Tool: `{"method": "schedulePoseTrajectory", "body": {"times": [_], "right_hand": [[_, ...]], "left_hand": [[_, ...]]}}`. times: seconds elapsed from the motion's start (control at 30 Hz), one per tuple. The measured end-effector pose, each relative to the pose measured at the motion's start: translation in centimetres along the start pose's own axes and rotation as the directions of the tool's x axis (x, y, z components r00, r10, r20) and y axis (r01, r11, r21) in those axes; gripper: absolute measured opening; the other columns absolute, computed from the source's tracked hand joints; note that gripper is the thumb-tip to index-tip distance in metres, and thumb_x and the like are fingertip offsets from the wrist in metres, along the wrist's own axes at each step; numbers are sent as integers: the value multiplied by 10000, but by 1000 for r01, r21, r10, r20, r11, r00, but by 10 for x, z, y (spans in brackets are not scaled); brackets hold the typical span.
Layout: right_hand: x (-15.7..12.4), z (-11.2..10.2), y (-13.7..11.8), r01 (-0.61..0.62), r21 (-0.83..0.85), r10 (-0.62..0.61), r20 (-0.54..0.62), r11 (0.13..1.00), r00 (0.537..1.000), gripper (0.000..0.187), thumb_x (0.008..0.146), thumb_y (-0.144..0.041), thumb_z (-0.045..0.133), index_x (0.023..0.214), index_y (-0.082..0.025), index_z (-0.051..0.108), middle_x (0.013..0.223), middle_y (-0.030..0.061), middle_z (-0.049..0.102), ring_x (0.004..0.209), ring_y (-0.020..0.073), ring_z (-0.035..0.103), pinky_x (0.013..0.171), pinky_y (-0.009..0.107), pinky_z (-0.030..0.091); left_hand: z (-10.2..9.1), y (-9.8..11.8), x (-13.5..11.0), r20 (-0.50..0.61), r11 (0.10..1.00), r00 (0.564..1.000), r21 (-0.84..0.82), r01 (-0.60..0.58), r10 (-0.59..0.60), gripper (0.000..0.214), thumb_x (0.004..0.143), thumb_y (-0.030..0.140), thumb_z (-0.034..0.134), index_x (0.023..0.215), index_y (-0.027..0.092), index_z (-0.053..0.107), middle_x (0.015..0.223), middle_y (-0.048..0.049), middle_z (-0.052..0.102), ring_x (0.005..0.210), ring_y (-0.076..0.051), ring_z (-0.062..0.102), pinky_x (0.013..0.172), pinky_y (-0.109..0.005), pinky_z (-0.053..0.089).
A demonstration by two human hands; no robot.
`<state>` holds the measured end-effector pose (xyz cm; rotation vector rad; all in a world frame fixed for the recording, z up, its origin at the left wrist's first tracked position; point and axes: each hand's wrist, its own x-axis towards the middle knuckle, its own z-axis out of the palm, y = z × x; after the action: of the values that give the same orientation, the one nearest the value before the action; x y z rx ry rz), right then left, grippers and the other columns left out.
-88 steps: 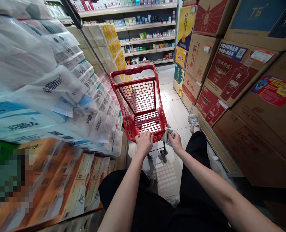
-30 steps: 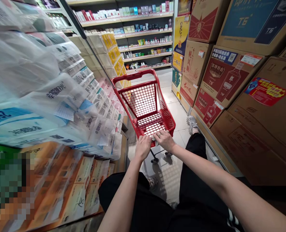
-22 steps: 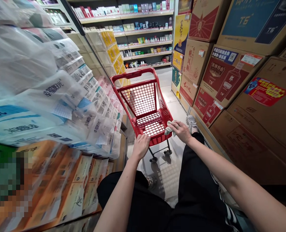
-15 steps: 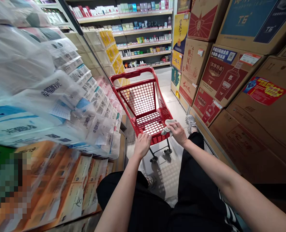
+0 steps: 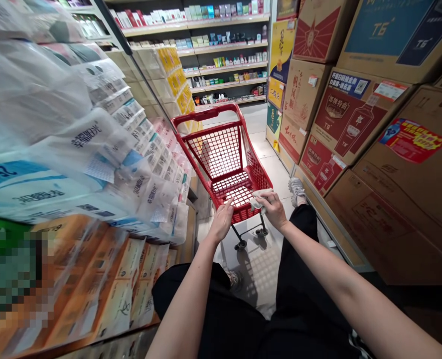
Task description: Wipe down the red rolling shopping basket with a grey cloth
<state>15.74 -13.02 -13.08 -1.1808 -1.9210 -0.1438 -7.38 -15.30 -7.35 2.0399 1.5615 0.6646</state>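
Note:
A red plastic shopping cart (image 5: 214, 174) with grid walls stands on the floor in front of me, its black wheels showing underneath. My left hand (image 5: 221, 220) grips the near left part of the cart's rim, fingers curled over it. On the near right corner, my right hand (image 5: 274, 208) is closed around a pale cloth (image 5: 260, 198) and presses it against the rim. Part of the cloth is hidden under my fingers. The basket's visible grid holds no goods.
Stacked plastic-wrapped paper packs (image 5: 138, 149) line the left, with orange packs (image 5: 89, 279) below. Cardboard cartons (image 5: 348, 114) rise on the right above a low shelf edge. Shelves of small boxes and bottles (image 5: 224, 45) stand at the back. My legs straddle the aisle floor (image 5: 256, 284).
My right hand and the cloth have shifted slightly along the cart's near right rim. My left hand stays on the rim. The whole view has moved a little.

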Motion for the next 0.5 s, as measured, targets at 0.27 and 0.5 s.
{"method": "schedulePoseTrajectory", "body": {"times": [0.27, 0.5], "right_hand": [[-17, 18, -25, 66, 7, -67, 88, 998, 994, 281, 896, -162, 450, 1072, -234, 656, 1071, 73, 592, 1037, 204, 498, 861, 325, 478], [-45, 47, -62, 104, -109, -80, 204, 989, 976, 421, 881, -130, 445, 1295, -174, 503, 1266, 134, 523, 1168, 267, 436, 960, 421, 420]], "left_hand": [[6, 4, 3, 7, 1000, 1000, -5, -3, 3, 560, 939, 496, 119, 1363, 258, 396, 1226, -46, 566, 1150, -205, 455, 1005, -418, 321], [5, -1, 4, -23, 999, 1000, 33, -15, 16, 552, 941, 487, 135, 1350, 240, 411, 1255, -51, 543, 1146, -205, 454, 981, -397, 348]]}}
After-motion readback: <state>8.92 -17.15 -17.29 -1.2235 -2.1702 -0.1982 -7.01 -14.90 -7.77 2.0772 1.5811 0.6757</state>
